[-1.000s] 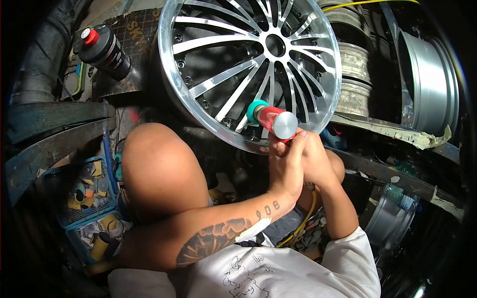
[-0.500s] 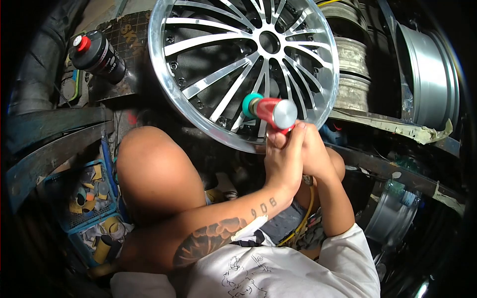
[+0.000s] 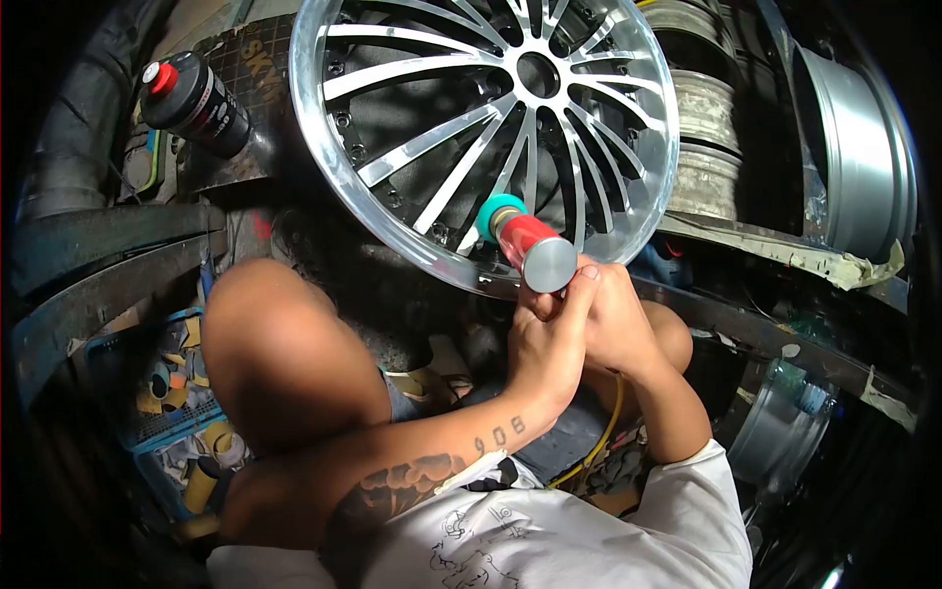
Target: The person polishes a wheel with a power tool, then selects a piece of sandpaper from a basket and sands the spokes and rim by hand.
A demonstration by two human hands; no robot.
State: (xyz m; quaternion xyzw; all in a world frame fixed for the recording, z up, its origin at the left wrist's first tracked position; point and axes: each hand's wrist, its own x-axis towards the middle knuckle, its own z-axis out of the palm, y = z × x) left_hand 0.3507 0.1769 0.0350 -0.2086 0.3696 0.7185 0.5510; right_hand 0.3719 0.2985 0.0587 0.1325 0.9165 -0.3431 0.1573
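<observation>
Both of my hands are wrapped together round the handle of a small red air polisher [image 3: 527, 241] with a silver end cap and a green round pad. My left hand [image 3: 548, 346], on the tattooed arm, closes on the grip from the left. From the right, my right hand [image 3: 618, 316] folds over it, and the fingers hide most of the handle. The pad lies over the spokes of a shiny alloy wheel [image 3: 392, 232], near its lower rim. A yellow hose [image 3: 608, 432] runs down below my hands.
A black bottle with a red cap [image 3: 201, 106] stands at the left on a dark box. Stacked wheels [image 3: 702, 128] and a silver rim [image 3: 852, 147] stand at the right. Blue baskets [image 3: 147, 447] of sanding pieces sit at the lower left. My knees flank the work.
The polisher's capped end and both hands have dropped lower and a little to the left, tilting the tool. The pad has shifted slightly down along the spokes. My left knee has shifted left.
</observation>
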